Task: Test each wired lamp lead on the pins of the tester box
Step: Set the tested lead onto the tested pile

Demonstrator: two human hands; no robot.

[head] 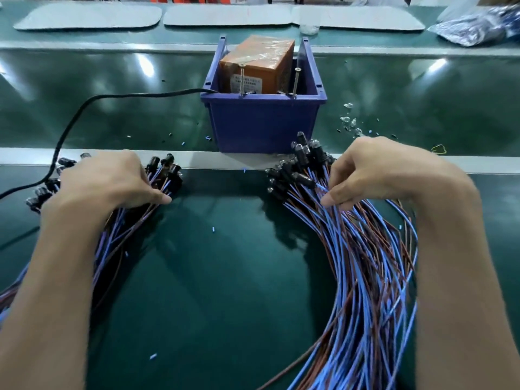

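With right hand (374, 170) fingers (328, 199) pinching the right bundle (354, 249), separate only one lead for the pins (242, 78); with left hand (109, 178) fingers (160, 197) curled over the left bundle (118, 229), hold it flat.

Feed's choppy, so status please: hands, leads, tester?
Left hand grips left bundle; right hand pinches leads in right bundle. No lead on tester pins yet. Nothing blocking the pins.

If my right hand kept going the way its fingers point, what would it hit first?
Likely the black lamp heads of the bundle the right hand grips; depth is unclear.
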